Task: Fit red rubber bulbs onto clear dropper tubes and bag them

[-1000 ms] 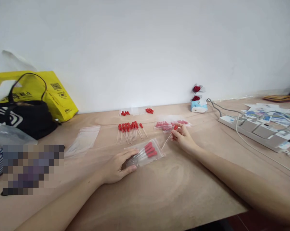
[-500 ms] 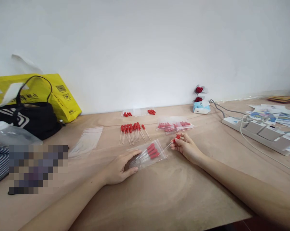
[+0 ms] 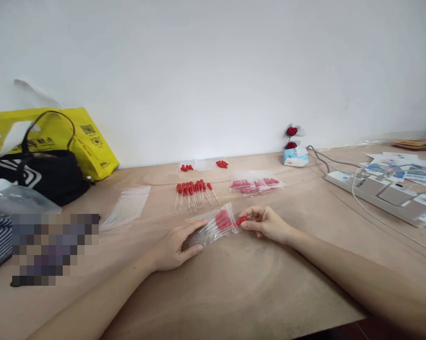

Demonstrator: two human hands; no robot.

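Observation:
A clear zip bag (image 3: 213,231) lies on the table with several red-bulbed glass droppers inside. My left hand (image 3: 177,245) holds its closed left end between thumb and fingers. At the bag's right-hand opening, my right hand (image 3: 264,222) pinches another dropper by its red rubber bulb (image 3: 241,220); this dropper's stem is inside the bag. Just beyond, a row of loose droppers (image 3: 195,190) lies with red bulbs pointing away and thin stems towards me. Filled zip bags (image 3: 257,184) with red bulbs lie beyond my right hand.
Flat zip bags (image 3: 129,205) lie to the left. Loose red bulbs (image 3: 222,164) sit near the wall. A yellow bag (image 3: 96,141), black bag (image 3: 64,172) and plastic bottle (image 3: 29,198) crowd the left. On the right are a power strip (image 3: 379,193) and a tissue pack (image 3: 295,157).
My right hand has moved left and slightly down, sliding its dropper into the zip bag up to the bulb. My left hand has stayed on the bag.

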